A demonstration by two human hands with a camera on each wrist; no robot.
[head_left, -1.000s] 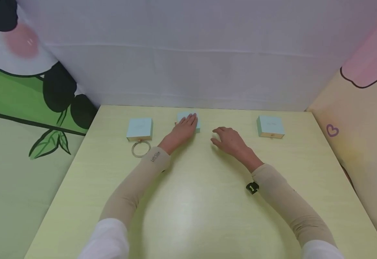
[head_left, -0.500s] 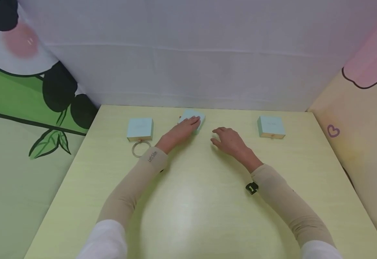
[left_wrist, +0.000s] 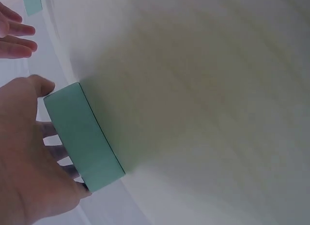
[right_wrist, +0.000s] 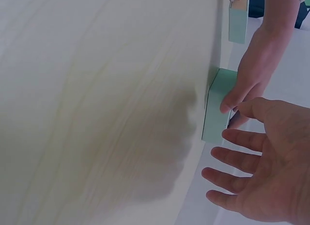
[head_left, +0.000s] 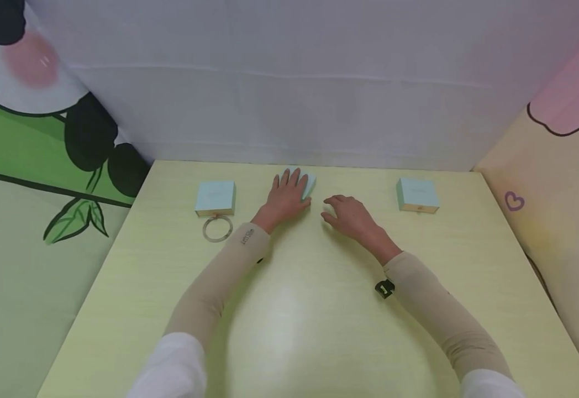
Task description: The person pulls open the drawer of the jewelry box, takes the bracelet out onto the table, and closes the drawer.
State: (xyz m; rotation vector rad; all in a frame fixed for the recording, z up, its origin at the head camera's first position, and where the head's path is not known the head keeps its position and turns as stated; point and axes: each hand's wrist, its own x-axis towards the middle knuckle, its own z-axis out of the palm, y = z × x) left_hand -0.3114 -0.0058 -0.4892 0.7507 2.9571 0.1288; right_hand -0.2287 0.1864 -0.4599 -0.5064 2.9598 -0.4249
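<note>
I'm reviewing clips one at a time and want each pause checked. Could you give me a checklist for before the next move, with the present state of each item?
1. Left hand touching the middle box: ok.
2. Middle box squared with the left box and right box: not ok; its visible edge slants.
3. Right hand free: ok, holding nothing.
4. Ring clear of both hands: ok, lying in front of the left box.
5. Left hand's hold firm: cannot tell.

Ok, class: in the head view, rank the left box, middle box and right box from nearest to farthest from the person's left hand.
Nearest to the left hand first:
1. Middle box, partly covered by it.
2. Left box, off to its left.
3. Right box, past the right hand.
</note>
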